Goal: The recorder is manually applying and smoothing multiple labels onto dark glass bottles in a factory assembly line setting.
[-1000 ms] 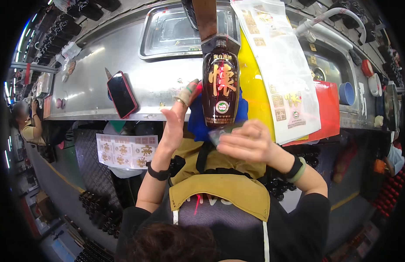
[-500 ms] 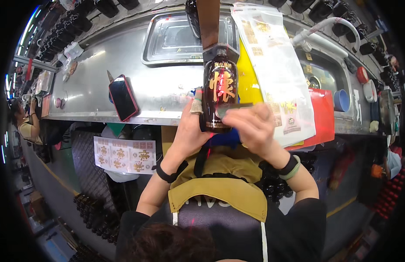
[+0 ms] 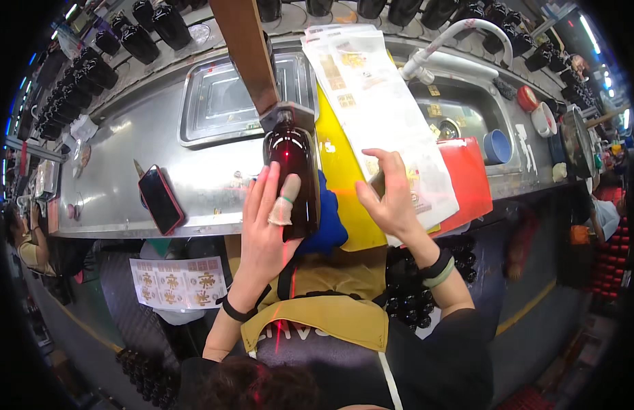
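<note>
A dark glossy bottle [image 3: 301, 195] lies with its neck away from me, its plain side up and a red light dot on it. My left hand [image 3: 264, 225] rests along the bottle's left side, fingers stretched flat against the glass, with a cloth finger cover on one finger. Apart from the bottle, my right hand [image 3: 392, 195] hovers over white label sheets [image 3: 399, 102], thumb and forefinger spread. A dark grey patch shows between them; I cannot tell whether it is a tool. The bottle's neck meets a bracket on a brown bar [image 3: 245, 51].
Beneath the sheets lie a yellow sheet [image 3: 337, 205] and a red folder [image 3: 471, 179]. A blue cloth [image 3: 328, 222] touches the bottle's right. Leftward are a phone [image 3: 161, 199] and metal tray [image 3: 194, 113]; rightward, a sink with a faucet [image 3: 460, 31] and blue cup [image 3: 497, 147].
The bottle has turned, so its gold lettering is out of sight. My right hand has left the bottle and opened to the right. My left fingers now lie on it. The view has shifted.
</note>
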`<action>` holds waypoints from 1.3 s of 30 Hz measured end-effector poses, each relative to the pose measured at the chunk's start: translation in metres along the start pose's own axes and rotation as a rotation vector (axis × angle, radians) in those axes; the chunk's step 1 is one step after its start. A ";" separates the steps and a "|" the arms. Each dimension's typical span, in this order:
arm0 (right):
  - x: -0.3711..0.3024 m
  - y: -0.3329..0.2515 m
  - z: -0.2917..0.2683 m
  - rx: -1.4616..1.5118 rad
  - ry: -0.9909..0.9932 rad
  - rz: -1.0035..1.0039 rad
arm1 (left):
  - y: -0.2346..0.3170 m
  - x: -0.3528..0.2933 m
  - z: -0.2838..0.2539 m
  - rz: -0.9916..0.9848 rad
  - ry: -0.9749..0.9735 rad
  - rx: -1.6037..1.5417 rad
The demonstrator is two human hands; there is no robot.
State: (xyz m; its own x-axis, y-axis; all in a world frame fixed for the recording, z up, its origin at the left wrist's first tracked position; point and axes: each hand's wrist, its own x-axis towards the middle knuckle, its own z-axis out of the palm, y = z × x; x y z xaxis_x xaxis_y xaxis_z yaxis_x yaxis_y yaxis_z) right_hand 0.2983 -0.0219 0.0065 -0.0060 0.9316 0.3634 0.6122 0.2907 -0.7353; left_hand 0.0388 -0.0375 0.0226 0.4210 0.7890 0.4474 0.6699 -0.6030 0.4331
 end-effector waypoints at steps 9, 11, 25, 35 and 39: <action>0.093 0.151 -0.080 -0.830 -0.076 0.189 | -0.006 -0.003 0.005 -0.148 -0.038 -0.079; 0.108 0.193 -0.108 -0.917 -0.126 0.241 | -0.006 -0.003 0.007 -0.130 -0.014 -0.092; 0.102 0.201 -0.119 -0.772 0.029 0.156 | -0.019 -0.015 0.012 -0.312 0.041 -0.333; 0.037 0.009 -0.029 -0.346 0.012 0.139 | -0.021 -0.021 0.021 -0.207 0.133 -0.308; 0.033 -0.037 -0.002 -0.096 0.033 0.085 | -0.018 -0.022 0.013 -0.216 0.080 -0.268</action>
State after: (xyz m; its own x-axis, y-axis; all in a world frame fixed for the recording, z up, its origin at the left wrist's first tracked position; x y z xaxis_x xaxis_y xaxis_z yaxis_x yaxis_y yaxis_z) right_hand 0.2770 -0.0027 0.0465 0.0747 0.9438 0.3219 0.6821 0.1871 -0.7069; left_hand 0.0254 -0.0428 -0.0054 0.2309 0.8962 0.3787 0.5497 -0.4413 0.7093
